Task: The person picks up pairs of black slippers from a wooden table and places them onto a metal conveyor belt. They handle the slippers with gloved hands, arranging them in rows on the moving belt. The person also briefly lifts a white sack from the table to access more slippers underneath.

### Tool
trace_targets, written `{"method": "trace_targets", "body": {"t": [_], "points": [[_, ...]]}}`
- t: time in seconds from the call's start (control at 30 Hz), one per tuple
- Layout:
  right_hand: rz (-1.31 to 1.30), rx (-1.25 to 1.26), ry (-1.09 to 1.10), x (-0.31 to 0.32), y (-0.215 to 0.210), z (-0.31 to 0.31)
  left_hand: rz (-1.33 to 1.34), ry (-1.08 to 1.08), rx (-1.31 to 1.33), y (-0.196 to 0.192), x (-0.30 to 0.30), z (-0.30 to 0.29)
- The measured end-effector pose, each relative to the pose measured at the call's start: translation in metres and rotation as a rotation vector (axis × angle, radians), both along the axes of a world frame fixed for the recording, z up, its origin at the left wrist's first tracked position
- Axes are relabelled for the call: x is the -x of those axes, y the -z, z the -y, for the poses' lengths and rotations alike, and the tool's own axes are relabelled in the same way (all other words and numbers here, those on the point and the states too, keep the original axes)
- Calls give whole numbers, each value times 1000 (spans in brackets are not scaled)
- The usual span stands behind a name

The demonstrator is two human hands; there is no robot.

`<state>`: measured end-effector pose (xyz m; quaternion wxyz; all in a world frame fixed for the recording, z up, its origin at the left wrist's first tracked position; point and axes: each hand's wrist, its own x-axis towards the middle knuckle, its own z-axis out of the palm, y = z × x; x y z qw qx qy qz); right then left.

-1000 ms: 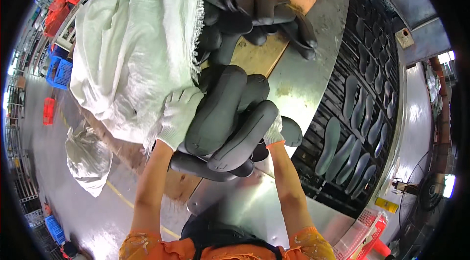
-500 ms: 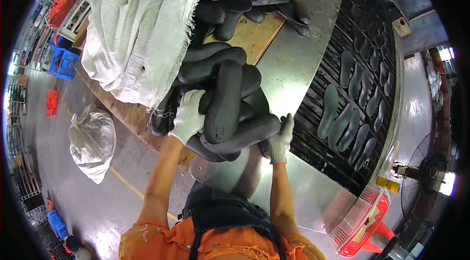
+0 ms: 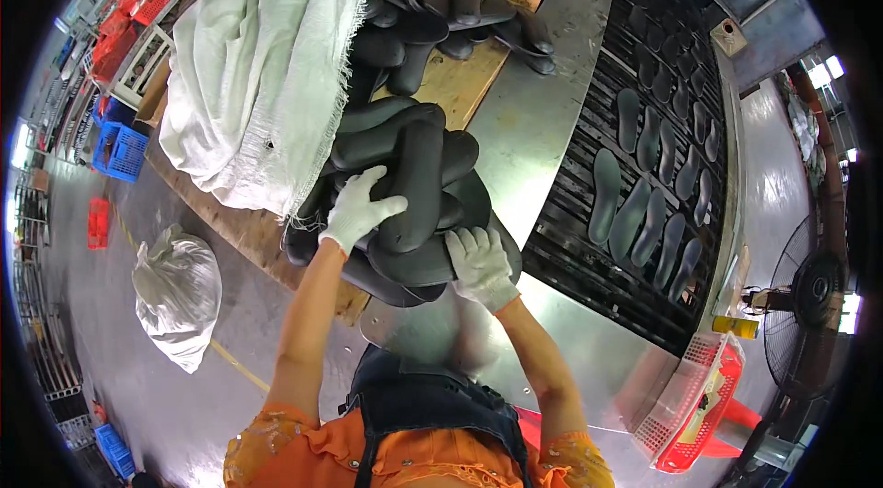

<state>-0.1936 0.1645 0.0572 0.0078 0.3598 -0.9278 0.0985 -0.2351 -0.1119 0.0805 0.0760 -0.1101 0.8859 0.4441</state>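
A heap of black, sole-shaped insoles lies in front of me, stacked crosswise at the near end of the table. My left hand, in a white knit glove, rests against the heap's left side with thumb and fingers apart. The white-gloved right hand lies over the near right end of a crosswise insole, its fingers spread over the edge. Neither hand has an insole clasped in it. Parts of the lower insoles are hidden under the upper ones.
A white woven sack covers the table's left side. More dark insoles pile at the back. Right of the metal strip, a slatted black conveyor carries rows of insoles. A red basket and fan stand at right.
My right hand has moved left, from the crosswise insole's outer end onto its near side. My left thumb has spread out to the right. The whole view has shifted slightly.
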Motion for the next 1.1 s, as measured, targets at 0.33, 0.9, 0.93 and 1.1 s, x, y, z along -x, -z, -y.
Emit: {"method": "trace_targets", "body": {"t": [0.33,0.9,0.93,1.1], "points": [[507,480,772,-81,-18,-99,-11,-89,-183,12,-1,-23],[886,738,1016,18,-20,-28,-333,335,-78,3,-67,-127],[815,662,1014,19,-35,-17,-327,372,-24,8,-70,-131],[572,427,876,18,-49,8,-205,464,-7,32,-87,-144]]}}
